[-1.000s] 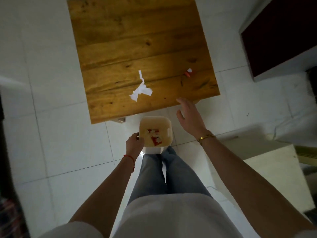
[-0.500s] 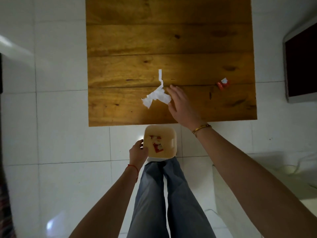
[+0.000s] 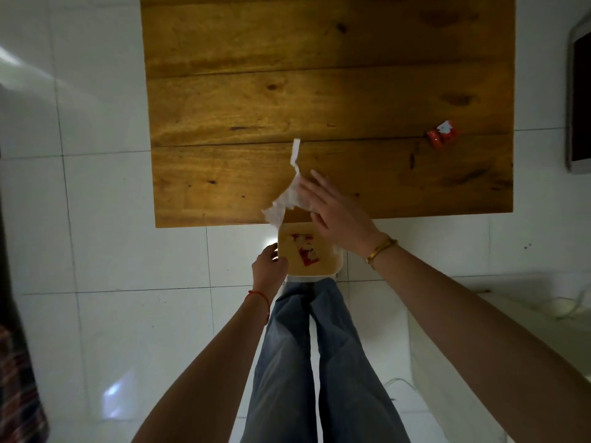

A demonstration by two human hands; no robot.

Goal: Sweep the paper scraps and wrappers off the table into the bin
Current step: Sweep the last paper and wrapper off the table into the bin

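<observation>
A torn white paper scrap (image 3: pixel 287 193) lies at the near edge of the wooden table (image 3: pixel 224 91), its lower end hanging over the rim. My right hand (image 3: pixel 335 215) lies flat with fingers spread, its fingertips pressing on the scrap. Just below the table edge sits a small beige bin (image 3: pixel 323 266) with red and white wrappers inside. My left hand (image 3: pixel 268 270) grips the bin's left rim. A red and white wrapper (image 3: pixel 443 135) rests on the table far to the right, away from both hands.
White floor tiles surround the table. My legs in blue jeans (image 3: pixel 307 362) stand right behind the bin. A dark-screened appliance (image 3: pixel 579 100) sits at the right edge, and a pale box-like object (image 3: pixel 479 314) lies at lower right.
My right hand moved left from the table edge onto the white scrap and dragged it toward the near edge over the bin. The left hand kept holding the bin.
</observation>
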